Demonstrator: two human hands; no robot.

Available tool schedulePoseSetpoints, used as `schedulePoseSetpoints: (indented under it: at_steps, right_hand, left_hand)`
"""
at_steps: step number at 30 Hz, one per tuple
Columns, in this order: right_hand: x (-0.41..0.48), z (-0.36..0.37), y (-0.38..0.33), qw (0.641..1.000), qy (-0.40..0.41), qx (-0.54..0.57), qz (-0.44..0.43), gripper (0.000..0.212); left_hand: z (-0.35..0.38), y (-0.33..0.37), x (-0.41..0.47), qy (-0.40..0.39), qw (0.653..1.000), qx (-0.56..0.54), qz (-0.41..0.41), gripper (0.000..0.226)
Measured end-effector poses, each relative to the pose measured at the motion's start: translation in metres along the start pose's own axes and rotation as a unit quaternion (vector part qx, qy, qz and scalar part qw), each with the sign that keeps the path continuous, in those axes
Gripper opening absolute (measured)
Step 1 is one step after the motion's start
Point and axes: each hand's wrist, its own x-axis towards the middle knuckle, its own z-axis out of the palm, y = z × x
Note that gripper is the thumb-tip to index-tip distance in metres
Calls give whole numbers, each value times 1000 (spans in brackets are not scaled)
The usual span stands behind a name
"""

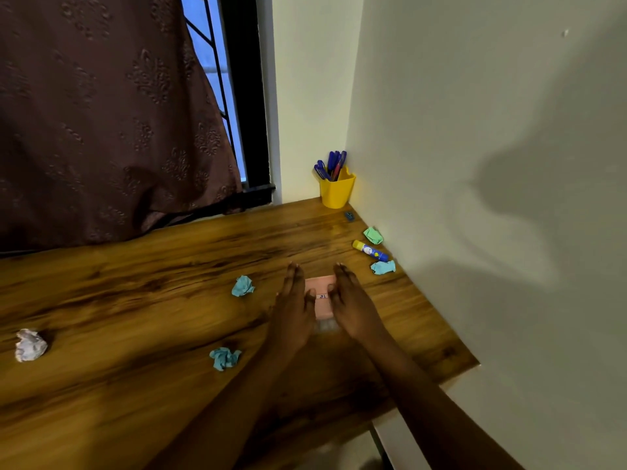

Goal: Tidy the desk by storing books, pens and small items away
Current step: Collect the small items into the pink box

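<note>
left hand (294,308), right hand (353,305), flanking pink pad (320,296) (mostly hidden, blurred)

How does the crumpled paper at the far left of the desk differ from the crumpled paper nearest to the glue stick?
The far-left paper ball is white; the ball nearest the glue stick is a light blue ball. The white one looks bigger than the blue one. The white one lies alone in open desk space; the blue one sits by the wall at the desk's right edge. Both are crumpled and lie loose on the wooden desk.
</note>
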Motion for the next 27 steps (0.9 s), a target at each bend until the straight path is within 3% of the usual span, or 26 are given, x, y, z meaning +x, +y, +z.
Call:
schedulePoseSetpoints:
  at_steps: [1,3,6,9,12,15,19,27]
  right_hand:
    - [0,-2,2,994,1,100,34,51]
    - [-5,-2,5,943,2,311,118,47]
    - [-24,3,-6,879,24,442,177,40]
    - [-39,5,-33,872,46,451,183,39]
    - [-51,7,-67,867,58,480,118,34]
    - [-68,27,-113,866,12,494,78,30]
    - [-96,81,-180,869,-70,482,86,47]
    - [-185,224,-317,878,-211,429,36,57]
  left_hand:
    - [-1,0,-1,5,996,-88,-30,60]
    - [-2,1,-8,46,959,-253,-120,61]
    - [-7,13,-31,59,910,-352,-209,54]
    - [-20,20,-49,85,883,-415,-200,50]
    - [-51,12,-64,116,870,-451,-163,47]
    - [-98,-5,-86,177,863,-457,-122,43]
    - [-167,-40,-125,268,862,-420,-93,38]
    - [-302,-196,-231,357,846,-368,-149,40]
